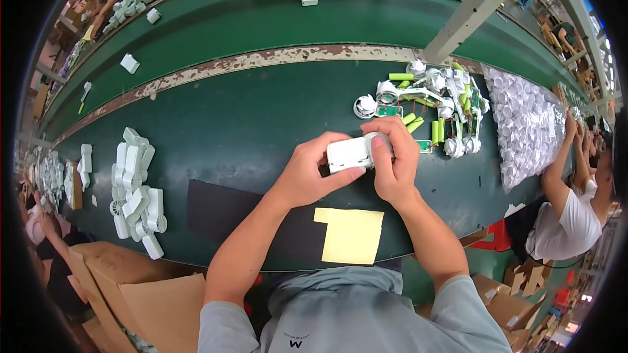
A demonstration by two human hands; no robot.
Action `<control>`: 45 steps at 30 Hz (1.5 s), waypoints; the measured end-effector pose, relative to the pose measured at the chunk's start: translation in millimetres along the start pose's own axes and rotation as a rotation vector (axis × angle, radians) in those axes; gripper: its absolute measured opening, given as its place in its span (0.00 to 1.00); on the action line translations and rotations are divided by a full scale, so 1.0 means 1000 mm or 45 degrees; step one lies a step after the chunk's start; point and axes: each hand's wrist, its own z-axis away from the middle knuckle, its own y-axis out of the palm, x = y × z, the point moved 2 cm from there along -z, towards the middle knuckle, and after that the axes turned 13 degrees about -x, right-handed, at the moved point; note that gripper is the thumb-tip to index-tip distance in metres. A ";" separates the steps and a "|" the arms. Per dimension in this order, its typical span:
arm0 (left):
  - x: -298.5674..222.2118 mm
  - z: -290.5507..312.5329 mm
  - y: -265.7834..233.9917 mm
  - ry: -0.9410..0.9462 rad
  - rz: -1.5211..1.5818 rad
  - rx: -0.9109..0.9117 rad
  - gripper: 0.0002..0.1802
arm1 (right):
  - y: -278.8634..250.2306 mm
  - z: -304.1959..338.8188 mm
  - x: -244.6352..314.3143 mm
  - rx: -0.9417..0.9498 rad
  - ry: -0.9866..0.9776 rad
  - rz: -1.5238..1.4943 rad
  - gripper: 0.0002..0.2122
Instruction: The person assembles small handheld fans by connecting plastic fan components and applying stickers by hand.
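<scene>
Between both hands, over the middle of the green table, is a white plastic housing (348, 155), perhaps of a small handheld fan. My left hand (314, 167) grips its left end, with the thumb along the near edge. At the housing's rounded right end, my right hand (394, 157) is closed around it, thumb on top. Just beyond the right hand lie several fan inner assemblies with white motor parts (435, 80), green batteries (438, 132) and green circuit boards (388, 111). The fingertips under the housing are hidden.
Pale housings (136, 186) are piled at left. A black mat (219, 206) and yellow paper (353, 236) lie near me. A bag of white parts (525, 124) sits at right, below a metal post (477, 10). Beyond the ledge runs a green conveyor (222, 16). People work on both sides.
</scene>
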 end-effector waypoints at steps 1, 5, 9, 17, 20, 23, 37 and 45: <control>-0.001 0.001 -0.001 0.092 -0.198 0.027 0.26 | -0.001 0.002 -0.001 0.004 0.008 -0.029 0.09; -0.019 0.003 0.005 0.342 -0.639 0.070 0.26 | -0.005 0.004 -0.004 -0.003 0.047 -0.077 0.14; -0.015 0.005 0.011 0.579 -0.658 0.057 0.27 | -0.010 0.003 0.004 -0.061 0.038 -0.051 0.20; -0.017 0.009 0.014 0.811 -0.658 0.004 0.22 | -0.008 0.003 0.005 -0.148 -0.011 -0.087 0.21; -0.011 0.005 0.005 0.481 -0.543 0.039 0.21 | -0.005 0.004 0.000 -0.021 0.104 -0.059 0.22; -0.010 -0.001 -0.004 0.148 -0.344 0.061 0.16 | -0.002 0.012 -0.007 -0.030 0.420 -0.477 0.23; -0.011 0.002 -0.005 -0.159 -0.251 0.295 0.22 | -0.004 0.016 -0.007 0.094 0.362 -0.169 0.31; -0.001 0.004 -0.003 -0.125 -0.140 0.350 0.22 | -0.006 0.014 -0.010 -0.013 0.206 -0.190 0.27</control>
